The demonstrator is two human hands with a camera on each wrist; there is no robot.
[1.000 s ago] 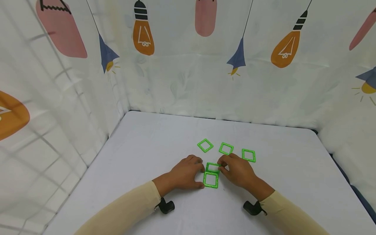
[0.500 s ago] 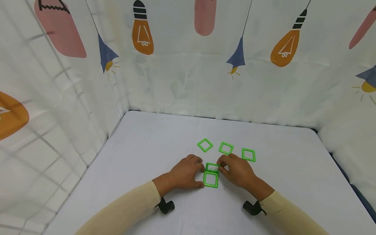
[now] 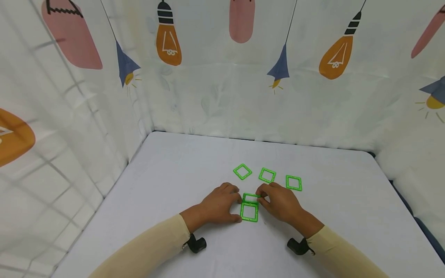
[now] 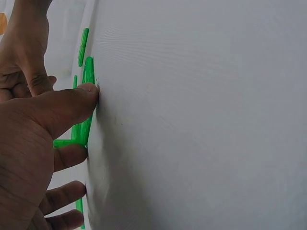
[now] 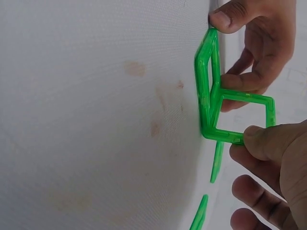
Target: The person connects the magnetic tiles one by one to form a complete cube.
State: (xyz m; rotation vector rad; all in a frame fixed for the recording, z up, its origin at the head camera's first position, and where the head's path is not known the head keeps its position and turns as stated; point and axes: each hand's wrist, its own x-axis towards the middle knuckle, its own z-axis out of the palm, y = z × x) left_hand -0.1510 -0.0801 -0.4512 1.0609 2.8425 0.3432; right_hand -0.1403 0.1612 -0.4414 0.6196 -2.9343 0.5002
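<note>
In the head view, a green see-through square frame tile (image 3: 249, 220) lies flat on the table. A second green square frame tile (image 5: 247, 97) stands up from its far edge, the two meeting along one side. My right hand (image 3: 283, 200) pinches the standing tile between thumb and forefinger near its upper corner. To the left, my left hand (image 3: 220, 204) rests beside the flat tile. Its thumb touches the near left corner, and a fingertip is at the seam where both tiles meet; the left fingers look fairly straight in the left wrist view.
Behind the hands lie several more green square frames: a turned one (image 3: 247, 168), a middle one (image 3: 269, 170) partly behind the right hand, and a right one (image 3: 293, 177). The white table (image 3: 194, 162) meets a patterned cloth (image 3: 222, 96) at its back edge.
The standing tile's top edge has shifted very slightly toward the left and nearer me, with the right hand still pinching it. Both hands otherwise keep their places.
</note>
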